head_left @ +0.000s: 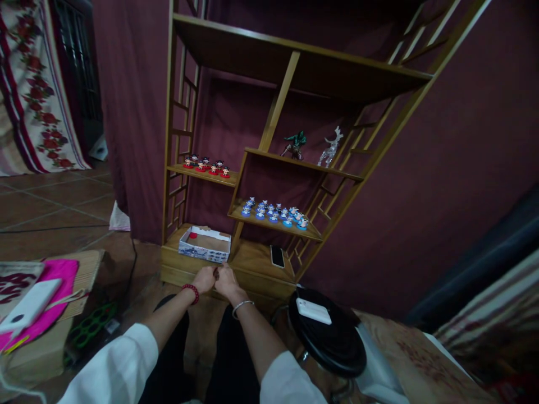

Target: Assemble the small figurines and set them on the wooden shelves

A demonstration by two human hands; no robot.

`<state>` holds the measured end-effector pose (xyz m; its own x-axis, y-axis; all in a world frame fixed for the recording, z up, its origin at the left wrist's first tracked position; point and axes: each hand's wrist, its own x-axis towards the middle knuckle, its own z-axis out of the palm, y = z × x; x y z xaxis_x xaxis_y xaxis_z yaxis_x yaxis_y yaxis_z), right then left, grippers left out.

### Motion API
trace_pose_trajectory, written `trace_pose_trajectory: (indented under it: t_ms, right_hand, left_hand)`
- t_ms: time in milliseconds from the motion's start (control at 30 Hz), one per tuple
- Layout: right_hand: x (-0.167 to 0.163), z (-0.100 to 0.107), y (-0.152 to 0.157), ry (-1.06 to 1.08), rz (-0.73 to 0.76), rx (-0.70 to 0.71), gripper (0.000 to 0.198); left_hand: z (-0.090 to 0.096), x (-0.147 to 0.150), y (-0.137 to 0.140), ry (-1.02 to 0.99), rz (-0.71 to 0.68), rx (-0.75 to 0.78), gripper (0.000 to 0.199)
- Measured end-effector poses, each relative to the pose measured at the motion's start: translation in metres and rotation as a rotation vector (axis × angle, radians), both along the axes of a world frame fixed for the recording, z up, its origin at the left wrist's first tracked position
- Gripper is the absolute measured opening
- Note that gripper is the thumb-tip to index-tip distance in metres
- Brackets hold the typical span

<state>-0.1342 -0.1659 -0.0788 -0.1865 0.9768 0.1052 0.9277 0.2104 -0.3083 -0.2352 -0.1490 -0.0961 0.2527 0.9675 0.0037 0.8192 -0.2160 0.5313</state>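
Observation:
My left hand (pixel 204 279) and my right hand (pixel 226 281) meet just in front of the bottom shelf, fingers closed. Between them shows a small dark reddish thing (pixel 216 274), mostly hidden by the fingers and too small to name. Close beyond my hands stands an open cardboard box (pixel 201 253) with printed sides, and a red piece (pixel 192 235) lies inside it. Several small red-based figurines (pixel 213 169) stand on the left shelf. On the middle shelf, several blue and purple figurines (pixel 273 216) stand in rows.
The wooden shelf unit (pixel 273 224) also holds a green figure (pixel 297 145) and a clear deer figure (pixel 330 148). A black phone (pixel 277 256) lies at the lower right. To my right, a white phone (pixel 314 311) rests on a black stool (pixel 337 342). A low table (pixel 46 348) stands left.

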Motion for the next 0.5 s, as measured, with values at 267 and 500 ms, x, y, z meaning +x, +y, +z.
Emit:
trace_pose_trajectory:
  t_ms: [267,500]
  right_hand:
    - [0.002,-0.012,-0.006,0.053,0.033,-0.039,0.031]
    - [0.006,-0.021,-0.002,0.131,0.044,-0.076,0.031]
  left_hand:
    - [-0.008,0.004,-0.012,-0.022,0.011,-0.017,0.027]
    - [-0.021,0.005,-0.009,-0.014,0.012,-0.028,0.029]
